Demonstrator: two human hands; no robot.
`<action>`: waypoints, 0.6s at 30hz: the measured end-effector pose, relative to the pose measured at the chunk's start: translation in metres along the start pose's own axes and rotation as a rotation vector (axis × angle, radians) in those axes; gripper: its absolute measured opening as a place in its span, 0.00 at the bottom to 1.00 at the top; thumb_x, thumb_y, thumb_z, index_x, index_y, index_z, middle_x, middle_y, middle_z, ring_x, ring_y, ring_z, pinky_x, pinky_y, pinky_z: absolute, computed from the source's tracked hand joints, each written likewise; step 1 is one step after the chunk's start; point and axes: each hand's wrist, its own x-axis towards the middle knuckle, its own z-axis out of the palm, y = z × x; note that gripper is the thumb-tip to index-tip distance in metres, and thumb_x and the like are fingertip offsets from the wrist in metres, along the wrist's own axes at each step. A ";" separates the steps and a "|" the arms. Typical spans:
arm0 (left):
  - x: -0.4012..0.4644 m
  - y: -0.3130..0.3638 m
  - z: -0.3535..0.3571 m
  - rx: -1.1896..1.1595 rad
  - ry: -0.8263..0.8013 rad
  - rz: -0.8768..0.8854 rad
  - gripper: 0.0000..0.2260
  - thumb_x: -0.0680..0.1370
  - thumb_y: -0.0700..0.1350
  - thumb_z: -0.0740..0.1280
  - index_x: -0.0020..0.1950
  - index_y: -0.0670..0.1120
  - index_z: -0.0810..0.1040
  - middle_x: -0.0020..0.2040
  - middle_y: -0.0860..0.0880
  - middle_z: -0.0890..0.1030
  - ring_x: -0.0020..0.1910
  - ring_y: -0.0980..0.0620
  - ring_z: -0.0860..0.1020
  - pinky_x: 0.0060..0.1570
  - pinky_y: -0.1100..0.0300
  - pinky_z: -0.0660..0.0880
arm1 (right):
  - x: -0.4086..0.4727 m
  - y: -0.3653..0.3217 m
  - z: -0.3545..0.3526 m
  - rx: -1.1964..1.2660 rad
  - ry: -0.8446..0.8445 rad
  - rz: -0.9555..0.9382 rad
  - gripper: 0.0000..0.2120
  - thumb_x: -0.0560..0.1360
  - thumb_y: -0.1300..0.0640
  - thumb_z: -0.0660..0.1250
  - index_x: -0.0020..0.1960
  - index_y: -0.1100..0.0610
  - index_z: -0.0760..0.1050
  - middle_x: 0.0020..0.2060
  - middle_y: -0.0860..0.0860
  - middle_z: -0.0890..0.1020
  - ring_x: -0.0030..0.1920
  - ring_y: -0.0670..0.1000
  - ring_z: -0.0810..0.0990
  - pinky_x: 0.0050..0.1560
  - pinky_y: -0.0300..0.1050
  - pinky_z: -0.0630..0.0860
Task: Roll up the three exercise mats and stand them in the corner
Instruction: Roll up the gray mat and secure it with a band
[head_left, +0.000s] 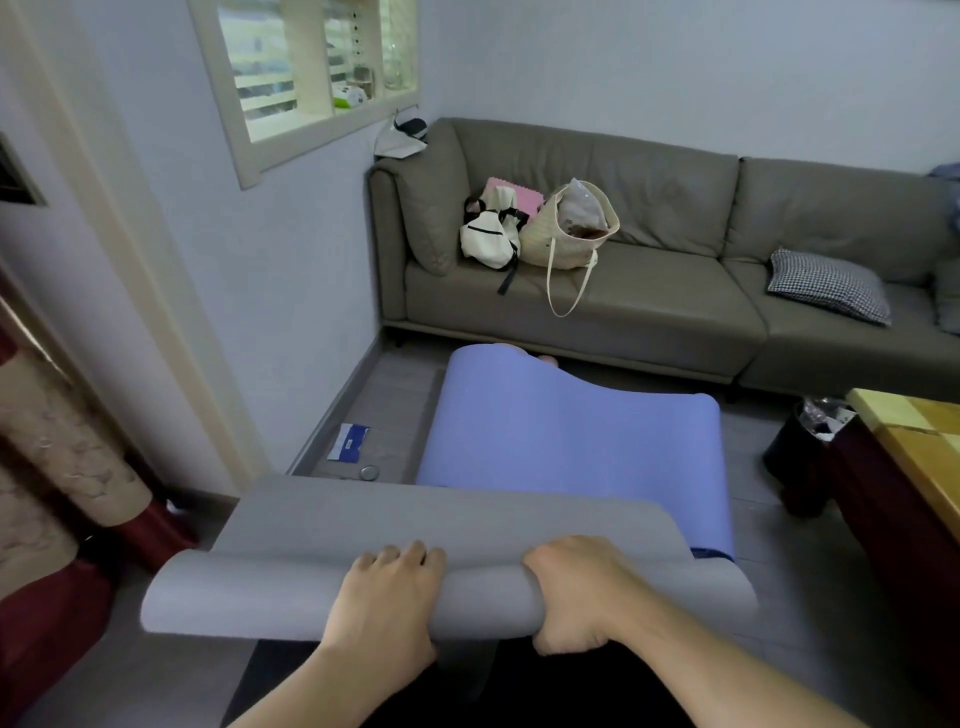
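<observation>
Grey mat (415, 525) half rolled on the floor (789, 597), roll's long axis left to right before me. I see left hand (387, 597) curled over the roll, right hand (576, 597) gripping it. Blue mat (566, 441) lies flat beyond, running toward the sofa (649, 291).

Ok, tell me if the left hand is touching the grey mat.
Touching. In the head view, the left hand lies on top of the rolled part of the grey mat, fingers curled over the roll. The right hand grips it too.
</observation>
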 end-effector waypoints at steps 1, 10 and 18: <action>0.002 0.000 0.000 -0.009 -0.015 0.001 0.22 0.71 0.55 0.70 0.63 0.52 0.71 0.61 0.51 0.76 0.60 0.44 0.77 0.56 0.52 0.71 | 0.001 -0.001 -0.004 0.002 -0.012 -0.003 0.22 0.63 0.45 0.75 0.55 0.50 0.79 0.50 0.50 0.84 0.50 0.57 0.84 0.44 0.45 0.73; 0.034 -0.030 -0.020 -0.274 -0.295 0.031 0.30 0.61 0.61 0.75 0.62 0.55 0.77 0.60 0.51 0.80 0.60 0.47 0.80 0.56 0.54 0.78 | -0.006 0.006 0.036 -0.119 0.315 -0.016 0.39 0.46 0.32 0.78 0.51 0.49 0.74 0.46 0.48 0.78 0.43 0.53 0.78 0.39 0.49 0.78; 0.027 -0.014 0.000 -0.085 -0.037 0.032 0.29 0.65 0.57 0.73 0.65 0.54 0.71 0.59 0.53 0.76 0.60 0.47 0.77 0.54 0.50 0.73 | 0.013 0.016 0.009 -0.055 0.121 0.009 0.24 0.66 0.49 0.74 0.61 0.50 0.74 0.57 0.53 0.81 0.57 0.61 0.82 0.56 0.53 0.79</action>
